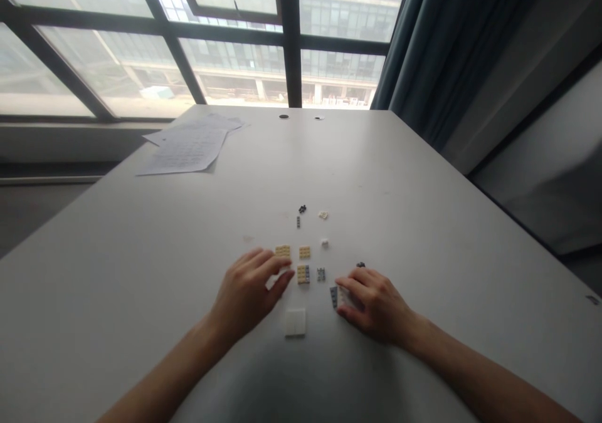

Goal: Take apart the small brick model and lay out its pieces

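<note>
My left hand [254, 285] rests over the table beside small toy building bricks. Its thumb and fingers are apart, close to a tan studded plate [283, 250] and a tan and blue-grey block [303, 274]; what lies under the palm is partly hidden. My right hand [374, 301] has thumb and fingers around a white studded brick [344, 296], which lies against a dark grey studded plate [333, 296]. Between the hands are another tan plate [305, 252] and light grey pieces [321, 274]. Nearer me lies a smooth white tile pair [295, 323].
Farther up the table are black pieces [302, 208], a grey strip [298, 222], small white pieces [323, 215] and a white piece [324, 243]. Dark pieces [360, 264] sit just beyond my right hand. Paper sheets [188, 150] lie at the far left, near the window.
</note>
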Motion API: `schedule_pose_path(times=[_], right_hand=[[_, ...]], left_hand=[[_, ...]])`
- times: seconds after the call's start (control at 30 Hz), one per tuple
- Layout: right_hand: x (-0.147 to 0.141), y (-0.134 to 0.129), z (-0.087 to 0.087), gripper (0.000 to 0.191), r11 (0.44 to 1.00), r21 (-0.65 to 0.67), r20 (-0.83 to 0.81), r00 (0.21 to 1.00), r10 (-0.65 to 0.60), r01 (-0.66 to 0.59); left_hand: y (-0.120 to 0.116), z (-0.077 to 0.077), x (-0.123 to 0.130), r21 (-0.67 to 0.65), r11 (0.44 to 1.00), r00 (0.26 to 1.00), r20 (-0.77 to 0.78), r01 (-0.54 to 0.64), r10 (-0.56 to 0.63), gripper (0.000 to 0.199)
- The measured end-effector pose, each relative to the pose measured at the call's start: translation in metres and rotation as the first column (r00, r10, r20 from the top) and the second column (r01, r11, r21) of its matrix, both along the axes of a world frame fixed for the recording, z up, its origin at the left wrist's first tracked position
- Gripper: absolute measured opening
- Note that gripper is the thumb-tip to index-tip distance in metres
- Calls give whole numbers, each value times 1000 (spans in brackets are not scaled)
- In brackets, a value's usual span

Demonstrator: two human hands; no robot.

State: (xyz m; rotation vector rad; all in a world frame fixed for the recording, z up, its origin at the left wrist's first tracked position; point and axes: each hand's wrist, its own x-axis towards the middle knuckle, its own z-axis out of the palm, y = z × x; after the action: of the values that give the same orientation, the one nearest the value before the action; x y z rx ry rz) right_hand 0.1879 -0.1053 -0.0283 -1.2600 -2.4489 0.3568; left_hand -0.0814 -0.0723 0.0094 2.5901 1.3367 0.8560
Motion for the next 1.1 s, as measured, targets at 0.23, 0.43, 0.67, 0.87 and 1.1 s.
schedule_pose_path(times=[0.23, 0.43, 0.67, 0.87, 1.1], right_hand=[[-5, 0, 2, 27, 1000, -20, -3, 1000, 2, -2], [-7, 0, 3, 26, 999, -29, -17, 1000, -20, 19], [-5, 1, 2, 25, 999, -11, -19, 999, -36, 36], [-5, 2, 1, 25, 999, -9, -33, 999, -40, 40], [-5, 2, -1, 27, 999, -12, -40, 998, -50, 50]], left_hand=[[15, -24, -38, -76, 983, 975, 133, -169, 178, 18], [15, -30, -38, -85, 981, 978, 101, -173, 181, 18], [14, -29, -37, -66, 987, 984, 94, -144, 149, 19], [14, -32, -38, -68, 989, 988, 72, -130, 134, 20], [14, -33, -38, -51, 991, 989, 66, -126, 130, 19]])
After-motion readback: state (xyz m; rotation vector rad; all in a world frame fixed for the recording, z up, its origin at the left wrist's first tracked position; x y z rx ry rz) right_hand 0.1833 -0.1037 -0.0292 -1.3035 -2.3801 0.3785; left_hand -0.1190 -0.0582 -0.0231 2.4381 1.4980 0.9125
